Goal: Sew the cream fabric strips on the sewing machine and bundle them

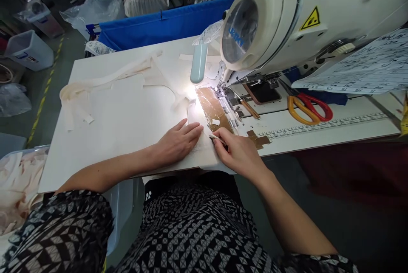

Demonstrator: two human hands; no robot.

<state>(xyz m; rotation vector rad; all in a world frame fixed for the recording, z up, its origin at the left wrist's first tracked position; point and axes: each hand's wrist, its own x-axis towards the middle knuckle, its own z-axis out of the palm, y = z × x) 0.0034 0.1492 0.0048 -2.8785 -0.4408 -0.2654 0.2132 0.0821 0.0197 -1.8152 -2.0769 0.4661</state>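
Observation:
On the white table, my left hand lies flat on pale fabric, fingers pointing toward the lit needle area. To its right, near the front edge, my right hand pinches a small pale piece between thumb and index finger; a dark, thin object also shows in that hand, too small to name. Beyond both hands stands a sewing machine. A brown taped plate lies in front of its needle. A long strip of pale fabric curves across the table's far left part.
Red and orange-handled scissors and a wooden-handled tool lie right of the needle. A measuring tape runs along the table's right front. Behind hangs a blue cloth. A bin of pale scraps stands at the left.

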